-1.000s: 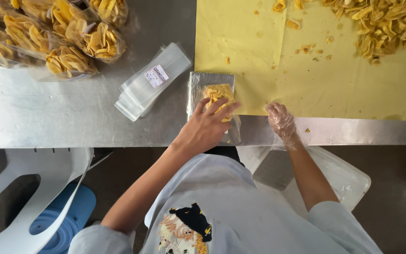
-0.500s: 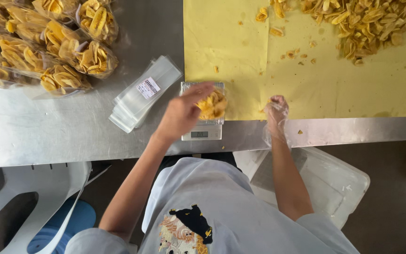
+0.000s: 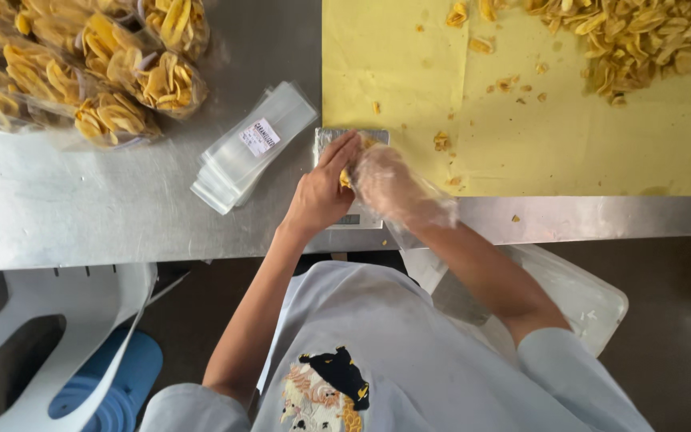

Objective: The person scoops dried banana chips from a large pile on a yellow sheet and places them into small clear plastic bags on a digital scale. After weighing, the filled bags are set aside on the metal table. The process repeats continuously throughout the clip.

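A small clear bag of yellow chips (image 3: pixel 347 178) sits on a small grey scale (image 3: pixel 355 218) at the steel table's front edge. My bare left hand (image 3: pixel 319 194) grips the bag from the left, fingers stretched along its side. From the right, my right hand (image 3: pixel 387 181), in a clear plastic glove, closes over the bag's top. The two hands touch and hide most of the bag and the scale's plate.
A stack of empty clear bags (image 3: pixel 253 144) lies left of the scale. Filled chip bags (image 3: pixel 113 76) pile up at the far left. Loose chips (image 3: pixel 625 40) lie on a yellow sheet (image 3: pixel 537 144). Below the steel table (image 3: pixel 81 216) are a white chair (image 3: pixel 81 308) and a white tray (image 3: pixel 581 300).
My right hand has moved left from the yellow sheet's edge onto the bag. My left hand has stayed on the bag at the scale.
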